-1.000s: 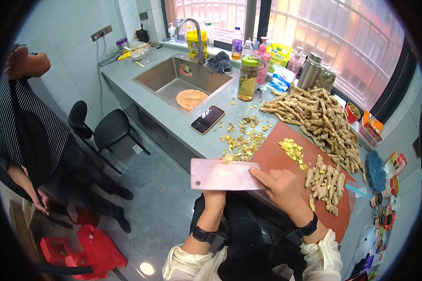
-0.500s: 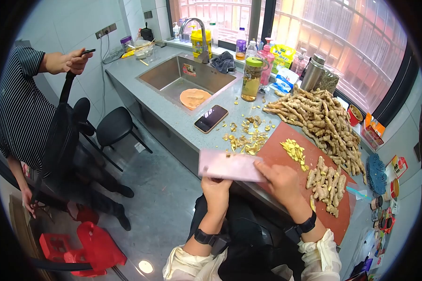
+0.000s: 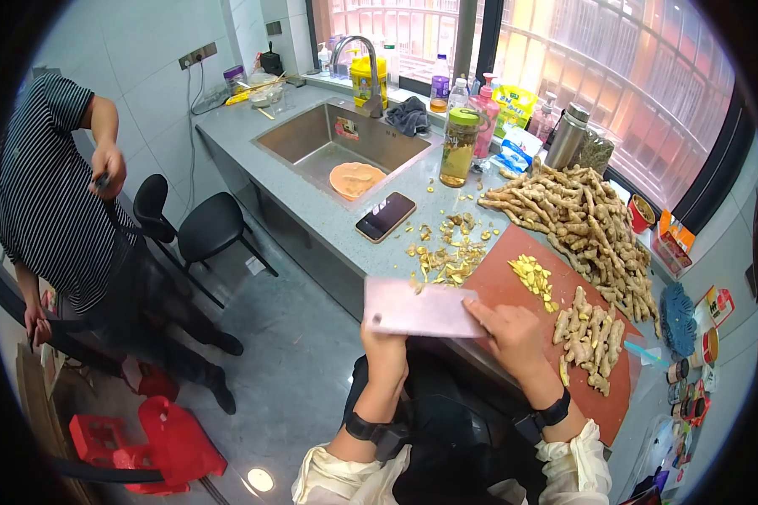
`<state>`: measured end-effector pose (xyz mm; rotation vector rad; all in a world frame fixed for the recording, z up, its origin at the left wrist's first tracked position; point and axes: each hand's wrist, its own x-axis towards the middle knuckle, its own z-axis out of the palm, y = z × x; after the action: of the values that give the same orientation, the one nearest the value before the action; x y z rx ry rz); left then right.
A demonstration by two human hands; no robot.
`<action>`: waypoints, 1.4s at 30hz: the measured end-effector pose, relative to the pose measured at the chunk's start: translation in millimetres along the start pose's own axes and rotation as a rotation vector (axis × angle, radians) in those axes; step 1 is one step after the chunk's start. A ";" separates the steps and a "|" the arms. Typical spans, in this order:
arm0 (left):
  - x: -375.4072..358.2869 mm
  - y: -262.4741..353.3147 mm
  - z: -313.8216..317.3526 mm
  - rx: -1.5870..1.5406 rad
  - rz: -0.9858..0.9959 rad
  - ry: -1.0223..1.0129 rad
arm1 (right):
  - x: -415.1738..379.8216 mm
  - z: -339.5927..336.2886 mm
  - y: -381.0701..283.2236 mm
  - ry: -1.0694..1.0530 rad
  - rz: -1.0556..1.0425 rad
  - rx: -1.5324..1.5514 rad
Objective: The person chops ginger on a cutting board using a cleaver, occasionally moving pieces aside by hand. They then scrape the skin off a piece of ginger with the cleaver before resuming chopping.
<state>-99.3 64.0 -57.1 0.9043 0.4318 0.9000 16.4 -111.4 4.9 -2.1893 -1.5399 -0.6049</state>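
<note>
A broad, shiny cleaver (image 3: 434, 311) is held over the counter's front edge, its blade reflecting pink and a small hole near its left end. My right hand (image 3: 514, 337) is closed at its right end, with a finger laid along the blade. My left hand (image 3: 385, 358) is closed under the left part of the blade, which hides its fingers and whatever they hold. A small brown scrap clings near the blade's upper edge. Behind lie ginger peelings (image 3: 451, 263). On the red-brown cutting board (image 3: 501, 295) are peeled yellow ginger pieces (image 3: 531, 276) and several unpeeled ginger roots (image 3: 589, 337).
A large ginger heap (image 3: 577, 215) lies at the back right. Left of it stand a green-lidded bottle (image 3: 459, 150), a phone (image 3: 386, 216) and the sink (image 3: 312, 150) holding an orange bowl (image 3: 354, 179). A person (image 3: 67, 194) stands at left near a black chair (image 3: 213, 229) and red stools (image 3: 173, 442).
The cleaver has shifted slightly down and right, its face tilting, and covers more of my left fingers. At left, the other person's raised hand has come lower.
</note>
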 end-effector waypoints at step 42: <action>-25.3 -67.3 109.8 1.208 0.338 -0.697 | -168.4 -63.6 50.3 0.330 1.118 1.493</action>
<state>-8.6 -30.6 -50.8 2.3558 0.1729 0.4917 5.6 -292.6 -39.4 -1.2097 -0.1221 0.4507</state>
